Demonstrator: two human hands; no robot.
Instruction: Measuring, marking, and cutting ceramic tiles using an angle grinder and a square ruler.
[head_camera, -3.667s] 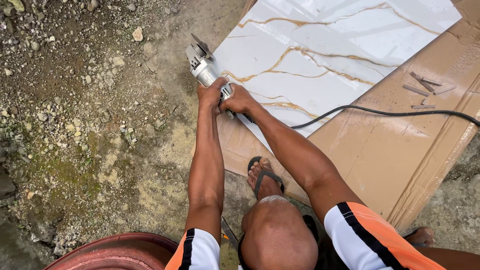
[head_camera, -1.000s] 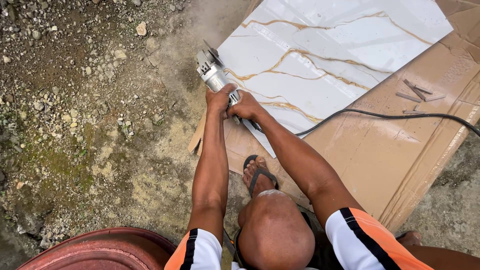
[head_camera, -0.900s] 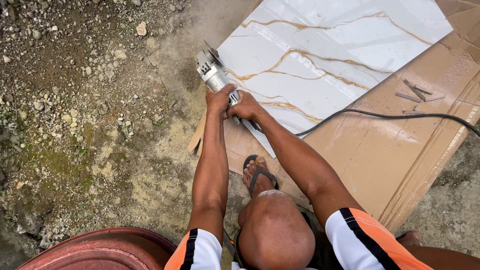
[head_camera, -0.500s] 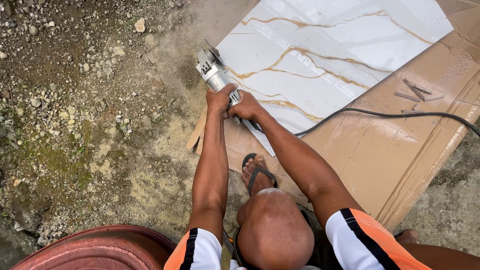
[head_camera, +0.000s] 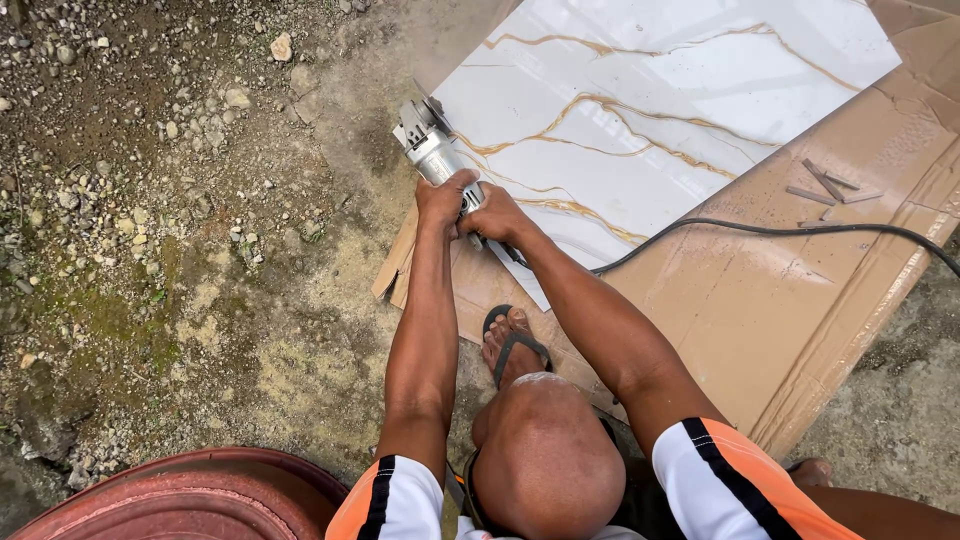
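Grinder (head_camera: 432, 150) sits at the left edge of the marble-look tile (head_camera: 640, 110), gripped by both my hands: left hand (head_camera: 445, 197) wrapped around its body, right hand (head_camera: 497, 216) closed on the rear by the cord (head_camera: 780, 231). It seems heavy and buzzy, so I hold the barrel firmly. The tile is stiff, brittle and slick, lying on cardboard (head_camera: 800, 310); its blade is partly hidden, I think.

The single head camera looks almost straight down from above the person's own knee (head_camera: 545, 450) and arms. It stands fairly near, taking in gravel ground (head_camera: 150, 200) at left and cardboard (head_camera: 760, 320) at right.
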